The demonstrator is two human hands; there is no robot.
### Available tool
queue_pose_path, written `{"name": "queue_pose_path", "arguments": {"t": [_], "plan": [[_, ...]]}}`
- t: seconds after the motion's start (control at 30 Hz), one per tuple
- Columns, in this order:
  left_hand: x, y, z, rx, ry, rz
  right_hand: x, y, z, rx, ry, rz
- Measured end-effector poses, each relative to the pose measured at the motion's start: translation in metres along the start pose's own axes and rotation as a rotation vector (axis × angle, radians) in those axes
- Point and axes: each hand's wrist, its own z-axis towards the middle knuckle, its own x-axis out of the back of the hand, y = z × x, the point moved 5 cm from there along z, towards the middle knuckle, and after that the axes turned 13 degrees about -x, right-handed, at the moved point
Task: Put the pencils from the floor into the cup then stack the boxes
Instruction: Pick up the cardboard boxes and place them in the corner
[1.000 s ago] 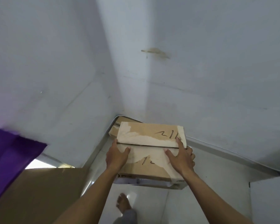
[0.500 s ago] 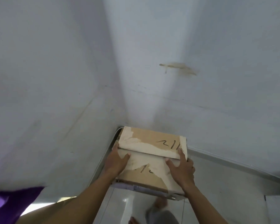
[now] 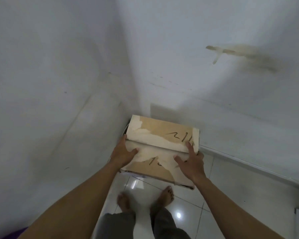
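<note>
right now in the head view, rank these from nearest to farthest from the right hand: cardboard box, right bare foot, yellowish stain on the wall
1. Cardboard box: the right hand lies on its top, at the right edge, in the wall corner.
2. Right bare foot: on the tiled floor just below the box.
3. Yellowish stain: high on the right wall, well above the box.
</note>
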Motion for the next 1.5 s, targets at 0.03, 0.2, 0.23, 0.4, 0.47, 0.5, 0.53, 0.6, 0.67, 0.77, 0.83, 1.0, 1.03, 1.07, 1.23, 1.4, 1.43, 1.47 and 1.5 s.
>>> {"name": "queue_pose_path", "arguments": {"t": [0.03,0.2,0.23,0.4,0.47,0.5,0.53,0.6,0.67,0.77,0.83,1.0,1.03,1.07,1.23,1.4,1.43,1.47,1.5], "plan": [[-0.004,-0.005,0.010,0.000,-0.013,-0.004,-0.006,-0.001,0.010,0.007,-0.013,-0.004],[-0.038,-0.047,0.067,0.038,-0.082,-0.025,-0.047,0.011,0.067,-0.058,-0.068,-0.015],[-0.047,-0.057,0.078,0.037,-0.099,-0.026,-0.057,0.015,0.078,-0.068,-0.063,-0.014],[-0.078,-0.110,0.124,0.073,-0.161,-0.034,-0.106,0.027,0.124,-0.099,-0.074,0.002],[-0.083,-0.130,0.142,0.076,-0.163,-0.042,-0.125,0.026,0.140,-0.081,-0.075,0.008],[-0.085,-0.140,0.152,0.070,-0.160,-0.043,-0.135,0.025,0.149,-0.074,-0.076,0.008],[-0.085,-0.149,0.161,0.064,-0.155,-0.039,-0.143,0.024,0.157,-0.066,-0.078,0.011],[-0.089,-0.167,0.182,0.045,-0.149,-0.032,-0.164,0.022,0.177,-0.058,-0.079,0.016],[-0.091,-0.180,0.200,0.023,-0.142,-0.038,-0.179,0.018,0.192,-0.042,-0.076,0.017],[-0.094,-0.199,0.225,0.038,-0.118,-0.042,-0.198,0.013,0.212,-0.028,-0.064,0.027],[-0.095,-0.216,0.241,0.058,-0.099,-0.036,-0.212,0.008,0.224,-0.006,-0.054,0.026],[-0.095,-0.241,0.262,0.035,-0.098,-0.009,-0.234,-0.003,0.241,-0.002,-0.080,0.009],[-0.096,-0.244,0.266,0.013,-0.112,-0.007,-0.236,-0.004,0.243,-0.006,-0.066,0.003],[-0.097,-0.245,0.269,-0.007,-0.124,-0.007,-0.238,-0.005,0.244,-0.005,-0.051,-0.012],[-0.097,-0.247,0.273,0.002,-0.075,-0.013,-0.243,-0.008,0.242,-0.023,-0.063,0.011],[-0.094,-0.251,0.280,-0.017,-0.169,0.015,-0.243,-0.014,0.241,0.018,-0.118,-0.034],[-0.094,-0.252,0.280,-0.028,-0.199,0.028,-0.242,-0.013,0.241,0.027,-0.119,-0.056],[-0.095,-0.252,0.278,-0.038,-0.222,0.041,-0.240,-0.013,0.241,0.038,-0.114,-0.077],[-0.096,-0.251,0.276,-0.046,-0.237,0.052,-0.239,-0.012,0.240,0.042,-0.114,-0.088]]}}
